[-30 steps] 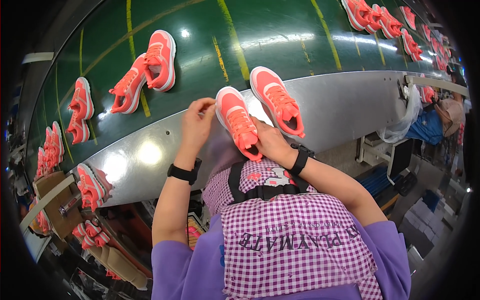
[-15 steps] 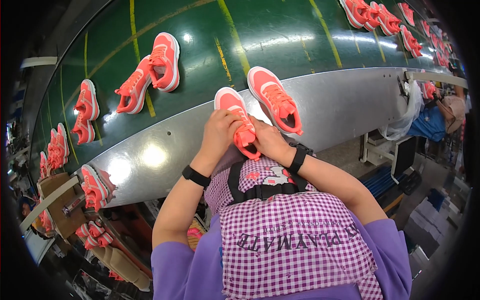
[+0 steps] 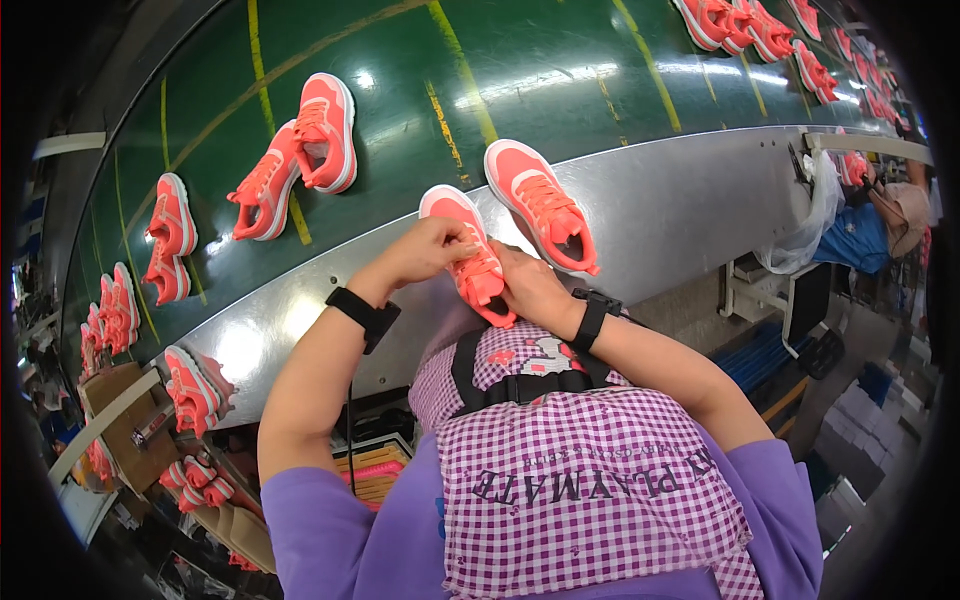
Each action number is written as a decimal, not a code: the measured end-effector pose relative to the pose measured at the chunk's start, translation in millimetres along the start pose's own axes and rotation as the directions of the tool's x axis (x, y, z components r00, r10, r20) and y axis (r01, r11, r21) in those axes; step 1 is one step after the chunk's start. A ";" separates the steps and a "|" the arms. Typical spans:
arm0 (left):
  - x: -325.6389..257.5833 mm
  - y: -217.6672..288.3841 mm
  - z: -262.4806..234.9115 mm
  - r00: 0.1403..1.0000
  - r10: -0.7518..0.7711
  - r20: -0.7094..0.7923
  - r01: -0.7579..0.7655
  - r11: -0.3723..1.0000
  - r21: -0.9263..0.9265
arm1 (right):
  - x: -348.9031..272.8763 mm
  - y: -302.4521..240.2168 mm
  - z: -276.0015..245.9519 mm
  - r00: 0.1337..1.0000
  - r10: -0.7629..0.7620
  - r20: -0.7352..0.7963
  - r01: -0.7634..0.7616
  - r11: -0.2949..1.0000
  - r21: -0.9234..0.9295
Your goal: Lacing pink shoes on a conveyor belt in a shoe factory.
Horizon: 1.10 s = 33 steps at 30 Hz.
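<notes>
At the near steel edge of the surface (image 3: pixel 300 310), I hold a coral shoe (image 3: pixel 468 255): left hand (image 3: pixel 425 252) pinching its laces, right hand (image 3: pixel 530 288) gripping its heel. Its mate (image 3: pixel 540 205) lies just right; open green belt (image 3: pixel 520 70) beyond.

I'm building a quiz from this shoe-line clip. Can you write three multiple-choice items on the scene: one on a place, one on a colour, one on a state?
1. Where does the coral sneaker in the person's hands sit?
A. on the grey metal ledge
B. on the floor
C. in a carton

2. What colour is the conveyor belt?
A. red
B. green
C. white

3. How is that sneaker held?
A. left hand only
B. by no hand
C. left hand and right hand together

Answers: 1 A, it lies at the ledge's edge by the belt; 2 B, green with yellow lines; 3 C, fingers of both hands are at its laces.
</notes>
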<state>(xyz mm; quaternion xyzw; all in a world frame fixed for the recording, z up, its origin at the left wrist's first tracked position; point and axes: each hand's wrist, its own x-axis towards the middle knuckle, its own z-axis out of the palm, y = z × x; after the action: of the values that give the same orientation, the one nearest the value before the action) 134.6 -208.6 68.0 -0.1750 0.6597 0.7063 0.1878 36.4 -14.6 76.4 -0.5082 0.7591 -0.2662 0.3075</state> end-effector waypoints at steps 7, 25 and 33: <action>-10.2 0.8 -9.6 0.985 0.039 0.168 0.001 0.972 -0.233 | -0.5 4.2 8.2 1.000 -0.002 -0.005 0.002 1.000 -0.023; -54.7 -41.5 110.6 0.705 0.096 -0.703 -0.136 0.991 -0.001 | -33.7 -30.9 -63.1 0.994 -0.105 0.020 0.107 0.972 -0.209; 2.9 -29.9 121.7 0.755 0.067 -0.652 -0.143 0.988 -0.064 | -44.1 -12.3 -82.6 0.991 -0.128 0.032 0.127 0.866 -0.484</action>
<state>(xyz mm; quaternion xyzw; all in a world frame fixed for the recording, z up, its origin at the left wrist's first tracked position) 147.0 -85.2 49.0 -0.3806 0.6530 0.6469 -0.1013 -4.1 30.0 149.1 -0.6177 0.7667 -0.0876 0.1517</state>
